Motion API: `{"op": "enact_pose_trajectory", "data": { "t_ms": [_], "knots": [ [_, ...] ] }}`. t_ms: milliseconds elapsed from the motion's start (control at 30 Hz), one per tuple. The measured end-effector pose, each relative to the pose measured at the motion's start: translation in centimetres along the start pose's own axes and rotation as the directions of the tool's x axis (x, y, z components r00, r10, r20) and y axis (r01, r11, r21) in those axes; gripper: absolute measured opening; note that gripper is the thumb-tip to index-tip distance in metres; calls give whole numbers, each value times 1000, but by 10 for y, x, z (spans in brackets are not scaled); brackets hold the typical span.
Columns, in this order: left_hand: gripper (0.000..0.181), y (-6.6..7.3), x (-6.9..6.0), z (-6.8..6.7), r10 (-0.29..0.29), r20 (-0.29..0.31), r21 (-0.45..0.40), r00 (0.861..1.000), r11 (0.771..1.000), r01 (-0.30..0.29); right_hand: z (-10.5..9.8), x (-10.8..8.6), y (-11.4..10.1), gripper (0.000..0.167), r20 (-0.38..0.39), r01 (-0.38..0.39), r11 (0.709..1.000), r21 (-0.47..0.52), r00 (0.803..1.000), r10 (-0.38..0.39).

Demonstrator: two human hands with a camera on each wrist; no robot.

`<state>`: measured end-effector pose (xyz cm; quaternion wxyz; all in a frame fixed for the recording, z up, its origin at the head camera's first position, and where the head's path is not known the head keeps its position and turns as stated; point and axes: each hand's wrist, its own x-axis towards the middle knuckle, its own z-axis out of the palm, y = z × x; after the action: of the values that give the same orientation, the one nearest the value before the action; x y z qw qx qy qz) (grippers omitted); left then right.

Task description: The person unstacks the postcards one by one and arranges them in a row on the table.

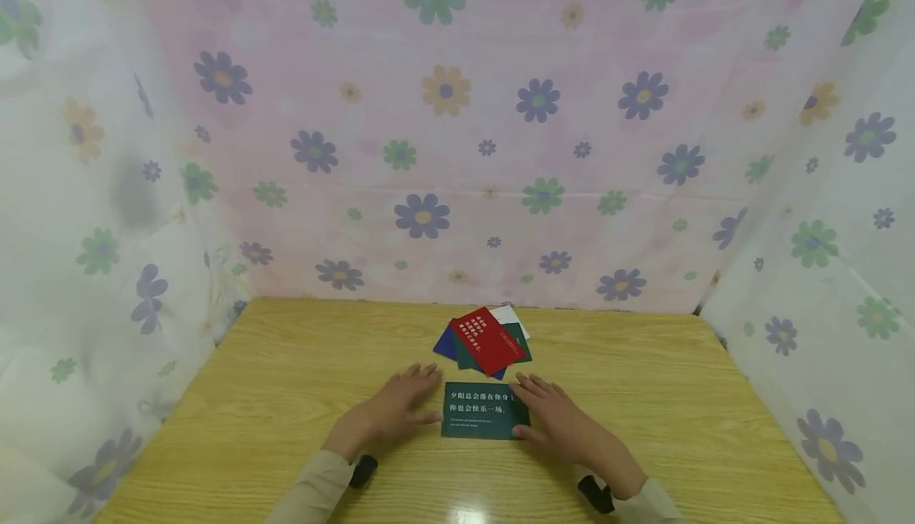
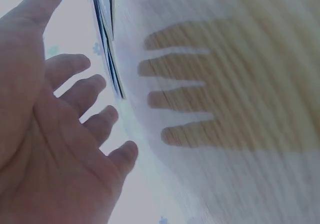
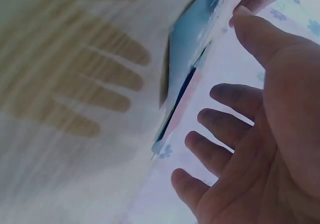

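Observation:
A dark green card (image 1: 475,421) with white writing lies flat near the table's front, between the two hands. My left hand (image 1: 400,409) is beside its left edge, fingers spread and relaxed, holding nothing. My right hand (image 1: 565,421) reaches over the card's right edge with loose fingers; whether it touches the card cannot be told. Behind the card lies a fanned pile, with a red card (image 1: 486,339) on top of green, blue and white ones. Both palms show bare in the wrist views, the left hand (image 2: 65,134) and the right hand (image 3: 260,144).
The wooden table (image 1: 286,365) shows light wood grain and a bright reflection at its front edge. Flower-patterned cloth (image 1: 493,111) hangs behind it and on both sides. Each wrist carries a black strap piece.

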<state>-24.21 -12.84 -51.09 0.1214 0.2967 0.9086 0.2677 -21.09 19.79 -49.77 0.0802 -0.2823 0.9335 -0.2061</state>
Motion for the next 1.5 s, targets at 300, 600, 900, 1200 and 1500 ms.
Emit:
{"op": "enact_pose_trajectory", "data": {
  "t_ms": [300,600,900,1200,1500],
  "knots": [
    [63,-5,23,-1,5,-43,11,999,1000,-5,-3,18,4,69,-18,13,1000,-22,1000,-13],
    [57,-6,61,-6,-12,-24,18,1000,1000,13,0,48,9,65,6,-14,998,67,1000,14],
    [67,-8,97,-11,-40,-27,60,999,997,42,-1,72,15,64,70,-60,996,72,996,55],
    [73,-8,112,-10,-122,10,129,992,984,120,-1,83,30,53,61,-42,998,52,997,39],
    [71,-1,104,-7,-101,-39,163,994,981,106,-5,88,41,55,11,-87,996,-33,996,87]
  ]
}}
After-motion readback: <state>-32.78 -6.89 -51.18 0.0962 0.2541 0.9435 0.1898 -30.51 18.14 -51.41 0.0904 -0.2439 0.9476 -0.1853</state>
